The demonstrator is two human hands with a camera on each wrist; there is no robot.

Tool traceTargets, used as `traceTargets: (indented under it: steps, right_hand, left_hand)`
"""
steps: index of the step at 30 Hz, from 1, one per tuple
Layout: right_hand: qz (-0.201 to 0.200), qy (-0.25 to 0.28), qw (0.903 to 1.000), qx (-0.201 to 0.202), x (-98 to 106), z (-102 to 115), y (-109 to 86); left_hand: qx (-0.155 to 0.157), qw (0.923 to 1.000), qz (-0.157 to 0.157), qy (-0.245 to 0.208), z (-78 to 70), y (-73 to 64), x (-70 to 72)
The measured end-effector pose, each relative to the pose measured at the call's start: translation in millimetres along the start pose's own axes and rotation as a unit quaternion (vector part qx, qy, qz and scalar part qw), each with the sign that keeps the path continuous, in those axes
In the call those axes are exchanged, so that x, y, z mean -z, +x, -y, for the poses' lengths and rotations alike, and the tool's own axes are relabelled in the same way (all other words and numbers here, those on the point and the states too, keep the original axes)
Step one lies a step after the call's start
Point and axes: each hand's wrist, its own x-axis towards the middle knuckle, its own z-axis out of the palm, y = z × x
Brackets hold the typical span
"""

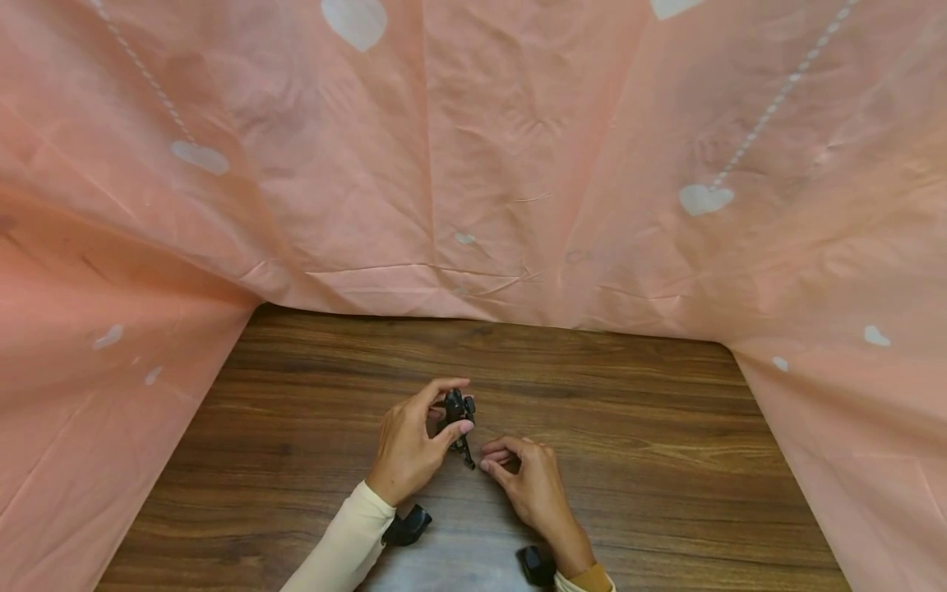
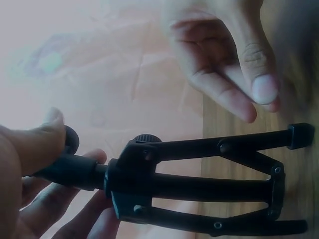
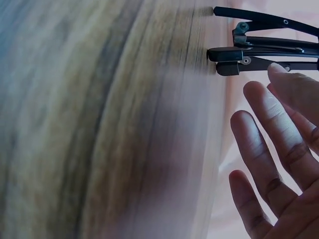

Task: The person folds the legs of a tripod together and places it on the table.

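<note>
The left hand (image 1: 407, 448) has its grip clamped on a small black tripod (image 2: 209, 188), thumb on one side and fingers behind, out in front of the person over the desk (image 1: 666, 427). How the top of it is made I can't say: the thumb and fingers cover much of that end, and one knob (image 2: 73, 140) peeks out past the thumb. A second knob (image 2: 148, 138) shows clearly where the legs meet. I can't tell whether any foot (image 2: 301, 136) touches the wood. Seen from the right wrist, two of the feet overlap, and the upper part of the tripod is cut off at the edge.

The right hand (image 1: 534, 481) waits just beside the legs, its grip loose around nothing, fingers apart and relaxed. Its thumb crosses in front of a leg in the right wrist view, but from above there's a gap between them. Much of the desk is a blur from that side.

By each wrist sits a black box, the left one (image 1: 410, 526) partly behind a cream sleeve (image 1: 344, 534), the right one (image 1: 536, 566) low by the forearm. Pink cloth (image 1: 518, 164) with pale hearts hangs around the desk, running out of sight above.
</note>
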Motion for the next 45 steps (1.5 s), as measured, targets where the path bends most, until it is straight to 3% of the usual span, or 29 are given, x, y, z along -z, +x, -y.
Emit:
traceTargets:
  steps: [9,16,22,33,39,45]
  right_hand:
    - [0.015,0.007,0.9998,0.013,-8.5,3.7,0.4]
    - [-0.008,-0.012,0.9993,0.035,-13.6,3.6,2.5]
    - [-0.009,-0.024,0.9992,0.031,-16.6,2.3,6.1]
    - [-0.013,-0.045,0.9983,0.035,-18.1,5.8,8.3]
    - [-0.01,-0.057,0.998,0.023,-17.5,8.6,8.4]
    - [-0.014,-0.062,0.9976,0.024,-17.6,8.1,6.6]
  left_hand:
    - [0.006,0.9994,-0.021,0.028,2.6,2.3,-3.7]
    - [-0.006,0.9997,-0.011,-0.021,3.9,3.7,-5.3]
    - [-0.004,0.9995,0.0,-0.031,5.0,5.3,-3.9]
    - [0.037,0.9936,0.044,-0.097,4.3,8.2,0.5]
    - [0.065,0.9896,0.068,-0.109,3.6,10.4,3.8]
    - [0.03,0.9943,0.06,-0.083,3.7,8.6,2.4]
